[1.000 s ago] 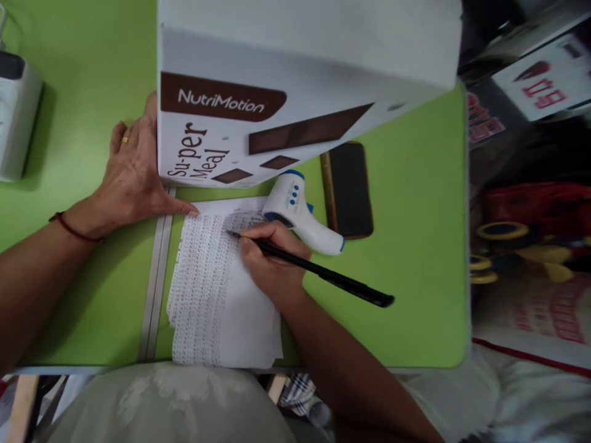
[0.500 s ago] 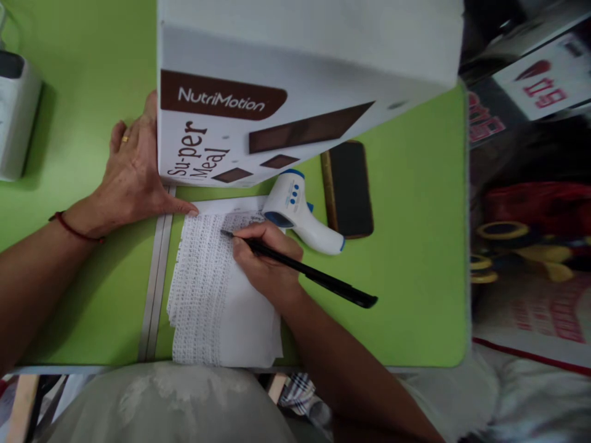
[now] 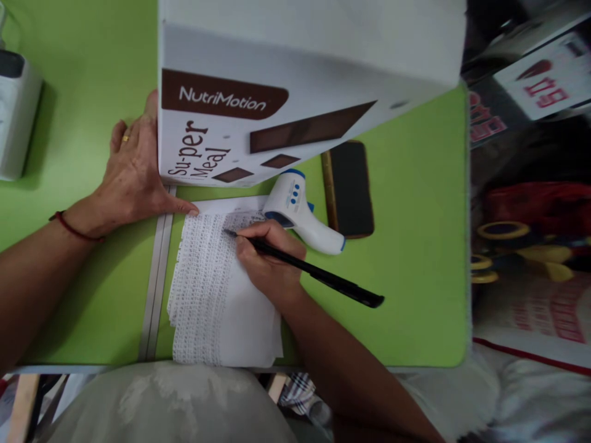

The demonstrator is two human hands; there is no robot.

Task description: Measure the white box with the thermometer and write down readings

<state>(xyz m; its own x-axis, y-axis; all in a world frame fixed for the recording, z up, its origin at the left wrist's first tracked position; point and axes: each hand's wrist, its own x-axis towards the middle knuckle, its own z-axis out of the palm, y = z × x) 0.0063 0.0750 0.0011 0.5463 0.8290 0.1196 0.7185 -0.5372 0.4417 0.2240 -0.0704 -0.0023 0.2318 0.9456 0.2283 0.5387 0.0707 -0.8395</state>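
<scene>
A black pen (image 3: 318, 275) is pinched in my right hand (image 3: 272, 258), its tip on or just above the written lines of a sheet of paper (image 3: 249, 326). Dense rows of small handwriting fill the sheet's left part; its right part is blank. My left hand (image 3: 133, 172) lies with fingers apart, the thumb tip at the paper's upper left corner. Some of its fingers go behind or against the white NutriMotion box (image 3: 221, 138). A white and blue infrared thermometer (image 3: 305, 215) lies just above my right hand, over the paper's top edge.
A dark phone-like object with a brown edge (image 3: 349, 191) lies right of the thermometer. At far left stands a white device (image 3: 13, 117). A metal seam (image 3: 154, 295) crosses the green table (image 3: 415, 277). Bags and yellow-handled items (image 3: 503, 231) sit beyond its right edge.
My right hand has shifted slightly to the right along the paper with the pen. My left hand, the box and the thermometer stay in place.
</scene>
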